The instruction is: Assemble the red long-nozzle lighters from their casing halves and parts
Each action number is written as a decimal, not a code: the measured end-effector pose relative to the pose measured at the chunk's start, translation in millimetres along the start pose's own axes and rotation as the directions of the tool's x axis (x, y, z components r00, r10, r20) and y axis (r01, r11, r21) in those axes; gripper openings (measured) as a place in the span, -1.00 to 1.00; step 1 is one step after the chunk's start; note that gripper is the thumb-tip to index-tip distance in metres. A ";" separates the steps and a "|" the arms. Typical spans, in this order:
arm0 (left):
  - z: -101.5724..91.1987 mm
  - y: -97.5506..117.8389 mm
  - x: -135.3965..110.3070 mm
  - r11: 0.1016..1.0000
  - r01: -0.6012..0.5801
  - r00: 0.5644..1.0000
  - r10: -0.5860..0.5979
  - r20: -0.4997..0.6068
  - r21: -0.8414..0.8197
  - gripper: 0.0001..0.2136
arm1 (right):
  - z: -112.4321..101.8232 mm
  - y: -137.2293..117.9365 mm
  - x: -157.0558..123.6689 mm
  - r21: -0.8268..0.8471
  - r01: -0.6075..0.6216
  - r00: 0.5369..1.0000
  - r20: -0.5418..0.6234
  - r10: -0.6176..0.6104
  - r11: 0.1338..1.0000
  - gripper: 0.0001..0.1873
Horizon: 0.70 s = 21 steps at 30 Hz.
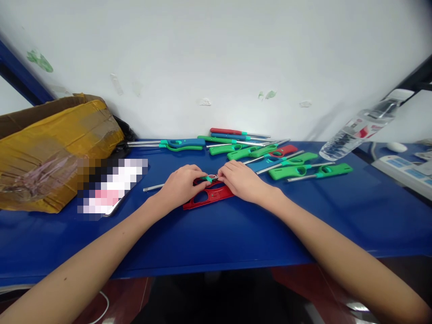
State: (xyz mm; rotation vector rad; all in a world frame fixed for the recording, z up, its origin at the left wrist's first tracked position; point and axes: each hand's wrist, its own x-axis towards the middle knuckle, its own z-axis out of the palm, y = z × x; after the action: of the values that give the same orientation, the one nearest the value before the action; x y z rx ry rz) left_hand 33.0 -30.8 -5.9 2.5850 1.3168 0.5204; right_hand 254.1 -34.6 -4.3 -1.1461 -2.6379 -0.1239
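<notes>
A red lighter handle shell lies flat on the blue table, with a metal tube sticking out to its left. My left hand curls over the left end of the shell, fingers closed on it. My right hand is closed at the shell's top right, pinching a small teal part between both hands' fingertips. What lies under the fingers is hidden.
Several long-nosed lighters in green, blue and red lie in a loose pile behind the hands. A taped cardboard box stands at the left, a phone beside it. A plastic water bottle lies at right, near a power strip.
</notes>
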 end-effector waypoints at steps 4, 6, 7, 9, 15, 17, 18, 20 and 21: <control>1.2 0.7 -0.2 1.000 0.002 1.000 -0.002 -0.010 0.027 -0.75 | 3.0 2.0 1.1 0.043 -0.028 0.999 -0.014 0.029 0.999 -0.78; 1.9 0.7 -0.5 1.000 0.011 1.000 -0.011 -0.015 0.026 -0.75 | 3.9 2.6 1.6 0.069 -0.038 0.999 -0.012 0.039 0.997 -0.79; 2.3 0.6 -0.6 1.000 0.015 1.000 -0.014 -0.017 0.024 -0.75 | 3.9 2.7 1.7 0.076 -0.039 0.999 -0.009 0.040 0.996 -0.80; 3.3 0.8 -0.4 1.000 0.023 1.000 -0.022 -0.021 0.019 -0.76 | 3.2 2.0 1.9 0.076 -0.031 1.000 0.000 0.031 0.997 -0.80; 3.3 2.8 1.1 0.996 0.083 0.996 -0.084 -0.020 -0.039 -0.77 | -1.6 -3.0 2.5 0.037 -0.027 0.999 0.047 0.025 0.999 -0.76; 1.8 2.6 1.3 0.995 0.088 0.996 -0.089 -0.013 -0.052 -0.77 | -2.0 -4.2 2.8 0.015 -0.030 0.998 0.058 0.029 0.999 -0.75; 1.0 2.2 1.4 0.995 0.079 0.997 -0.079 -0.010 -0.054 -0.77 | -2.0 -4.5 2.8 0.002 -0.030 0.998 0.057 0.030 1.000 -0.75; -0.4 1.0 1.4 0.997 0.052 0.999 -0.052 -0.001 -0.054 -0.76 | -1.4 -4.7 2.5 -0.023 -0.026 0.999 0.039 0.027 0.999 -0.75; -0.9 0.2 1.5 0.998 0.042 0.999 -0.042 0.002 -0.056 -0.76 | -1.0 -4.5 2.2 -0.030 -0.021 0.999 0.025 0.022 0.999 -0.75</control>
State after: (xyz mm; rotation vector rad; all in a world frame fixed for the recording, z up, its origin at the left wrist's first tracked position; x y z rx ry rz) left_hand 33.6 -29.7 -4.6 2.5067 1.3341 0.5407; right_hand 249.5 -36.3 -2.6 -1.1927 -2.6540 -0.1463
